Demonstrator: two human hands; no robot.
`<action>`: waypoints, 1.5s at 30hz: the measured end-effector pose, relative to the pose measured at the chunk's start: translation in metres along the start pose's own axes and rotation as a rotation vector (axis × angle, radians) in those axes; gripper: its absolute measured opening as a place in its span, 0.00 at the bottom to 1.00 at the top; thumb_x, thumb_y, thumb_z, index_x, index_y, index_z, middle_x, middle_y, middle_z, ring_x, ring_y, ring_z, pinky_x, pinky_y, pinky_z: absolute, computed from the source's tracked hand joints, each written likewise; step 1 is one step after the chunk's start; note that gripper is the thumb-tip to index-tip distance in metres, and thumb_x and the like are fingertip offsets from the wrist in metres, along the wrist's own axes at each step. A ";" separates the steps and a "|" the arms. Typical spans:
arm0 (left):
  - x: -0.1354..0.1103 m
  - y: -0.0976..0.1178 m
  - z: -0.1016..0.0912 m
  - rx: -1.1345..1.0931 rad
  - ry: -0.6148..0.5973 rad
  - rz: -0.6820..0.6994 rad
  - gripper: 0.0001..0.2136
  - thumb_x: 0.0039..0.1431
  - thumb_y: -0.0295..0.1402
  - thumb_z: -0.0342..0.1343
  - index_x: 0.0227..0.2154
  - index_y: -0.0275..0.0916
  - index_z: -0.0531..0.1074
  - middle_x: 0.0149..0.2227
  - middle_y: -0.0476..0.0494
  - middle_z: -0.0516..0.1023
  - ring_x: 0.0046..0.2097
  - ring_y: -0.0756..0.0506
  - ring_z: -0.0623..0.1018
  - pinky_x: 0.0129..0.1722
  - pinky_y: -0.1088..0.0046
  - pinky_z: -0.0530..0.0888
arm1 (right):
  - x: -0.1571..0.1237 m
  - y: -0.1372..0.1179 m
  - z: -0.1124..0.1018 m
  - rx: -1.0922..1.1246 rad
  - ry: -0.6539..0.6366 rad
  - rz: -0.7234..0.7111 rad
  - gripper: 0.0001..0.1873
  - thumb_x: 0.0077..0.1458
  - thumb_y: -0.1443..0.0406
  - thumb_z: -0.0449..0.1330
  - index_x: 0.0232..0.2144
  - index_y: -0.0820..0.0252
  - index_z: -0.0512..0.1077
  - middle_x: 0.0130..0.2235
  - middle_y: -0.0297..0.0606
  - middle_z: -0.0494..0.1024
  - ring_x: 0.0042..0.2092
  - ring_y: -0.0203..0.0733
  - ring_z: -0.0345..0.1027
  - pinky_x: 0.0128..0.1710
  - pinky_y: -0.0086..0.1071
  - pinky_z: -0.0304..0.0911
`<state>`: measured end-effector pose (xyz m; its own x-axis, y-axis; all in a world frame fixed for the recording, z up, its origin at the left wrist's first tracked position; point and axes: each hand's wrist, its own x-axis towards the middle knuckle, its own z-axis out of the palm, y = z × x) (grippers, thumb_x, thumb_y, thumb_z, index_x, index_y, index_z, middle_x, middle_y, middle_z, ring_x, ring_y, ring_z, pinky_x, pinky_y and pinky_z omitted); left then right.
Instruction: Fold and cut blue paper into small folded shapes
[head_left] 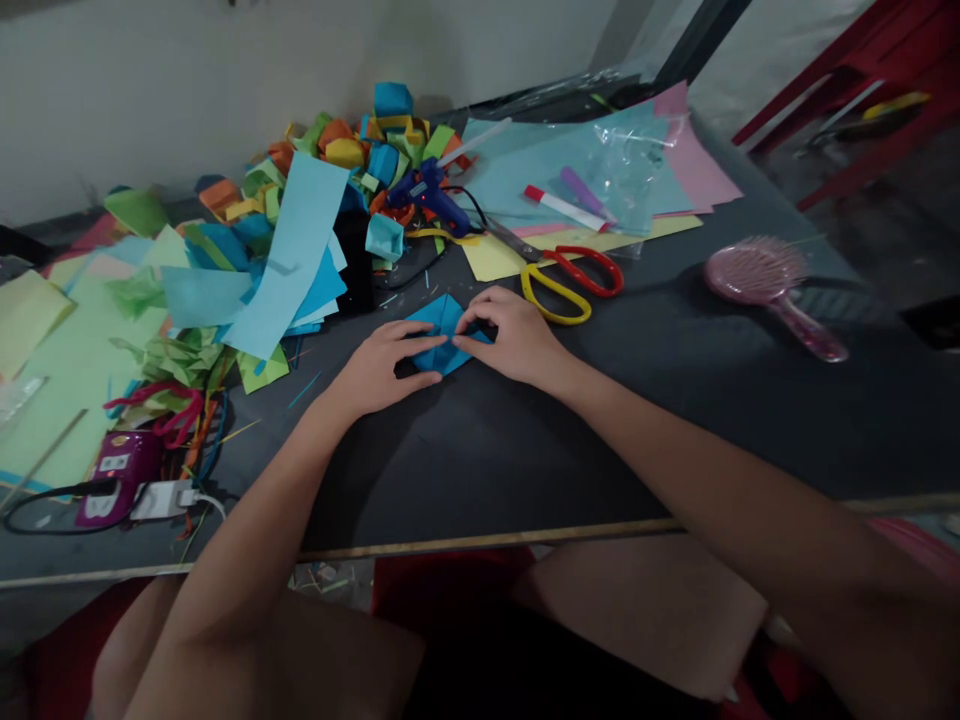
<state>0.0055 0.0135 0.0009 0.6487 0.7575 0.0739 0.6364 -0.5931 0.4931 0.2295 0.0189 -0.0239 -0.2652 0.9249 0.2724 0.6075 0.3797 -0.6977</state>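
A folded blue paper [444, 312] lies on the dark table, with crease lines across it. From its left side my left hand [384, 368] presses on it, fingers stretched out and apart, thumb at the near edge. My right hand [514, 338] is closed at the paper's right side, thumb and fingertips pinching a flap near the middle. Part of the sheet is hidden under the fingers. Just beyond my right hand lie scissors [585, 270] with one red and one yellow handle.
A blue glue gun [431, 195] rests by a heap of colourful folded paper pieces [345, 150]. Blue paper strips [292, 250] lie left. A purple power strip [124, 475] with cables sits front left. Markers [566, 208] and a pink hairbrush [757, 275] are at right.
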 end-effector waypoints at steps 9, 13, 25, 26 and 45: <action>-0.001 0.000 0.004 0.104 -0.011 0.032 0.17 0.62 0.41 0.55 0.52 0.47 0.75 0.61 0.41 0.69 0.63 0.37 0.67 0.62 0.50 0.65 | 0.001 0.001 -0.003 -0.002 -0.023 0.019 0.05 0.51 0.62 0.65 0.30 0.56 0.75 0.39 0.40 0.71 0.41 0.46 0.67 0.42 0.42 0.64; -0.002 0.002 0.001 0.107 -0.034 0.017 0.19 0.62 0.43 0.55 0.53 0.46 0.74 0.63 0.40 0.67 0.64 0.36 0.66 0.62 0.50 0.65 | 0.004 0.004 -0.015 -0.024 -0.054 0.081 0.07 0.51 0.59 0.65 0.29 0.57 0.76 0.37 0.40 0.73 0.36 0.43 0.66 0.38 0.40 0.63; -0.001 -0.001 0.004 0.092 0.005 0.030 0.18 0.63 0.43 0.54 0.52 0.44 0.75 0.61 0.39 0.69 0.62 0.38 0.68 0.61 0.52 0.66 | 0.002 0.008 -0.017 -0.170 0.114 0.082 0.18 0.46 0.52 0.69 0.37 0.54 0.75 0.51 0.46 0.71 0.56 0.60 0.62 0.55 0.55 0.58; -0.001 -0.001 0.004 0.093 0.008 0.029 0.17 0.63 0.43 0.53 0.52 0.45 0.75 0.61 0.40 0.69 0.62 0.38 0.68 0.61 0.52 0.66 | 0.001 0.008 -0.014 -0.203 0.103 0.092 0.21 0.44 0.51 0.70 0.38 0.54 0.75 0.54 0.47 0.69 0.59 0.63 0.59 0.57 0.58 0.55; -0.001 0.003 -0.001 0.076 -0.066 -0.006 0.19 0.62 0.42 0.55 0.55 0.45 0.72 0.64 0.39 0.64 0.65 0.36 0.64 0.63 0.49 0.63 | 0.004 0.029 -0.039 -0.269 -0.189 0.232 0.40 0.36 0.48 0.74 0.52 0.50 0.70 0.68 0.44 0.49 0.69 0.73 0.34 0.64 0.67 0.41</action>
<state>0.0068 0.0109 0.0030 0.6689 0.7433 0.0126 0.6689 -0.6092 0.4259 0.2752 0.0347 -0.0178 -0.2161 0.9762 -0.0162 0.8353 0.1763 -0.5207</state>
